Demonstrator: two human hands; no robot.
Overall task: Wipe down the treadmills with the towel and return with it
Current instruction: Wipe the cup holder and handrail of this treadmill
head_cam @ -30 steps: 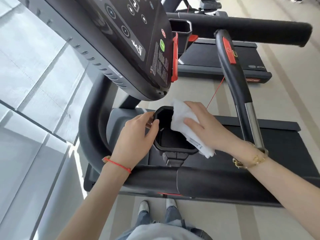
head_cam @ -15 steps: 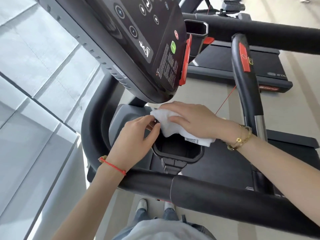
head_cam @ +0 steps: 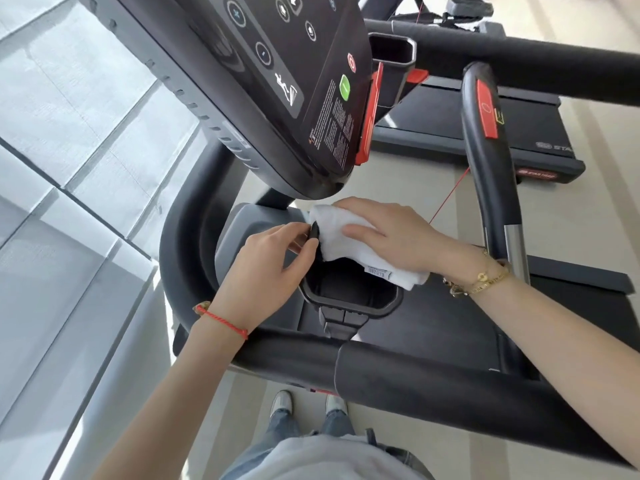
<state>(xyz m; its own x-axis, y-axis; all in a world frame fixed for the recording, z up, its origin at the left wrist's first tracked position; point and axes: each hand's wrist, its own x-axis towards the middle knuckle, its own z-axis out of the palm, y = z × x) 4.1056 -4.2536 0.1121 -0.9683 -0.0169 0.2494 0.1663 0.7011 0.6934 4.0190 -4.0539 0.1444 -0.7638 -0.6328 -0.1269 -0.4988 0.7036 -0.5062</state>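
Nearest, a thick black padded handrail (head_cam: 433,386) of the closer treadmill crosses the view from left to right. Just beyond it sits a black moulded plastic cup holder (head_cam: 349,292), a rounded rectangle with a raised rim. The left hand (head_cam: 263,271), a red cord at its wrist, curls its fingers over the holder's left rim in a narrow grip. The right hand (head_cam: 388,233), a gold chain bracelet at its wrist, lies with fingers nearly flat on a folded white terry towel (head_cam: 349,247), pressing it onto the holder's far rim; a small sewn label on the towel's near edge is too small to read. To the right rises a curved black side bar (head_cam: 485,157) with a red button and a bare metal section. Above hangs the glossy black console (head_cam: 294,81) with round icon buttons, a green button and fine print too small to read. Farther right, a second treadmill's deck (head_cam: 540,133) shows the letters "STA"
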